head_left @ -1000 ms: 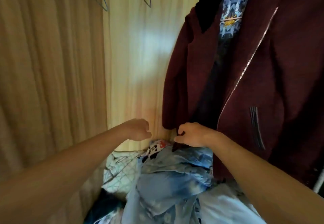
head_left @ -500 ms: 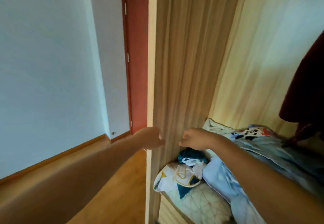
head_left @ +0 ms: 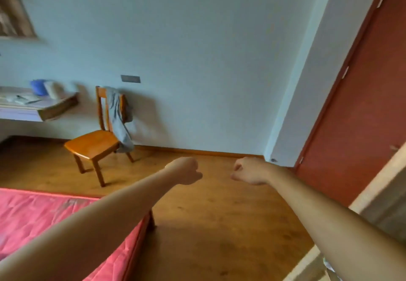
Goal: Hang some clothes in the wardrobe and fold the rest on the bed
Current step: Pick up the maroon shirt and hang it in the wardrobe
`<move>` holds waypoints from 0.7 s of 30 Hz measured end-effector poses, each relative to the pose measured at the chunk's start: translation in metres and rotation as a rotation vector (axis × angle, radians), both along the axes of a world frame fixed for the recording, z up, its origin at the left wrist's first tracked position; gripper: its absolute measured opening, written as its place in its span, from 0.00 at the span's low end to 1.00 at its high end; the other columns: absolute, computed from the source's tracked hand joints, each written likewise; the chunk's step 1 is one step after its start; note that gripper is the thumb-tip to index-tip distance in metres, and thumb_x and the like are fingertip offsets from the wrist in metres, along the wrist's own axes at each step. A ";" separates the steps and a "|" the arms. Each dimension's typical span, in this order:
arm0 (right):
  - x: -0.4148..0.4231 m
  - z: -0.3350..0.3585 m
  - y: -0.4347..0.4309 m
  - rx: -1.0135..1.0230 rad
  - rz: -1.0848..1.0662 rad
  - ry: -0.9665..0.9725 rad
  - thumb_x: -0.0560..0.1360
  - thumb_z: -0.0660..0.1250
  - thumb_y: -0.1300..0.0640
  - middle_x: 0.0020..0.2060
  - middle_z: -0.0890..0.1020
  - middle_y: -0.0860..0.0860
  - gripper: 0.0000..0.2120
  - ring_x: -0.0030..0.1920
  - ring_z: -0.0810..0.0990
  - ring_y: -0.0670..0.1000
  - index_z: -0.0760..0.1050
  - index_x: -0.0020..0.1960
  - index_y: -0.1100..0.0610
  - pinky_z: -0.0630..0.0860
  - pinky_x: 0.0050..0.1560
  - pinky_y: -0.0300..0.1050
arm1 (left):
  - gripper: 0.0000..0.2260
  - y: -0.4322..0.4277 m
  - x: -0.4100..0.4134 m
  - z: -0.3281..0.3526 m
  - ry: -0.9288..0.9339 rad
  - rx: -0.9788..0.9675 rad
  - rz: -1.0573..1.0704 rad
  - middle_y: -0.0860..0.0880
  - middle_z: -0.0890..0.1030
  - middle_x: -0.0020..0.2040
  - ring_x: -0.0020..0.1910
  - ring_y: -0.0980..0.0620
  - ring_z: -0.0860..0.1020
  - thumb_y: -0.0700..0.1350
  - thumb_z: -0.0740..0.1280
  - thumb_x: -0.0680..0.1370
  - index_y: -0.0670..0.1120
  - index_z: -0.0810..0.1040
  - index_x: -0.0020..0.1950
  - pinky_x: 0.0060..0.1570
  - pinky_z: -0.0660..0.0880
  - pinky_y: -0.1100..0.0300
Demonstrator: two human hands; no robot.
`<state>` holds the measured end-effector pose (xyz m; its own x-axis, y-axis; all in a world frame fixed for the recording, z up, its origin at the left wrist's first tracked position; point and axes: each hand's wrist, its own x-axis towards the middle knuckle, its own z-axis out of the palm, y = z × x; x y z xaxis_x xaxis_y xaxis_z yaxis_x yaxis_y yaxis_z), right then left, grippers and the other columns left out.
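Both my arms stretch forward over the wooden floor. My left hand (head_left: 186,170) is curled into a fist and holds nothing. My right hand (head_left: 248,170) is curled the same way, a short gap to its right, also holding nothing. A grey garment (head_left: 118,118) hangs over the back of a wooden chair (head_left: 94,144) by the far wall. The bed with its red mattress (head_left: 50,221) fills the lower left. Only the wardrobe's light wooden edge (head_left: 373,195) shows at the right; the clothes inside it are out of view.
A red-brown door (head_left: 360,109) stands at the right beside a white wall corner. A wall-mounted desk (head_left: 39,109) with a blue object and papers sits at the far left. Wooden floor (head_left: 219,225) lies between bed, chair and wardrobe.
The view has swung left, from the wardrobe's hanging maroon jacket and clothes pile to the room with bed and chair. My right hand has let go of the jacket's edge; both hands stay curled.
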<state>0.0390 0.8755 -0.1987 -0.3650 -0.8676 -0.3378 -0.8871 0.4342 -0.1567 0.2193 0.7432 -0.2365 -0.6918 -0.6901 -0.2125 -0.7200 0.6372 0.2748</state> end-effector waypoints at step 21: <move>0.459 -0.071 -0.223 0.117 1.090 -0.046 0.78 0.67 0.42 0.65 0.79 0.54 0.23 0.63 0.78 0.55 0.75 0.67 0.53 0.75 0.64 0.49 | 0.16 0.028 0.474 -0.068 -0.071 0.109 1.102 0.45 0.81 0.56 0.55 0.42 0.79 0.53 0.65 0.77 0.44 0.79 0.57 0.49 0.75 0.55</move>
<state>0.4978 0.6522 -0.2702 0.5935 -0.6786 -0.4327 -0.7982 -0.5653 -0.2082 0.6932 0.7708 -0.3045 0.3058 -0.8952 -0.3242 -0.8940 -0.3871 0.2258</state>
